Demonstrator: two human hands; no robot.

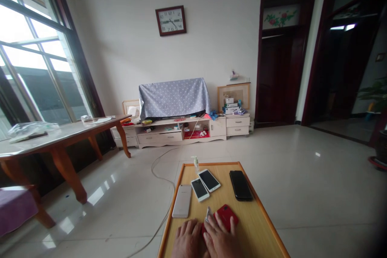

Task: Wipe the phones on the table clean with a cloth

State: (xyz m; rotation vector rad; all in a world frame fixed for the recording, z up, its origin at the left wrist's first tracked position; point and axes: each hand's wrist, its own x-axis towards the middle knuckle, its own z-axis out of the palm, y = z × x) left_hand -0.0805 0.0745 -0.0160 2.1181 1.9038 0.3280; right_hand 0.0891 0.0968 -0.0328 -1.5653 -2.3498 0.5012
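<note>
My left hand (186, 240) and my right hand (219, 237) sit close together at the near end of a low wooden table (260, 219) with an orange rim. My right hand lies over a red phone (226, 216), its fingers spread on the phone's back. A small white cloth or wipe (208, 214) stands between my hands, and my left fingertips are beside it. Farther off lie a silver phone (182, 201), several white-fronted phones (200, 190), and a black phone (240, 185). A small pump bottle (196, 164) stands at the far rim.
A long wooden table (60, 139) stands to the left, with a purple-topped seat (15, 209) near it. A pale cable (160, 173) runs across the tiled floor. A cream cabinet (178, 133) stands against the far wall, with doorways to the right.
</note>
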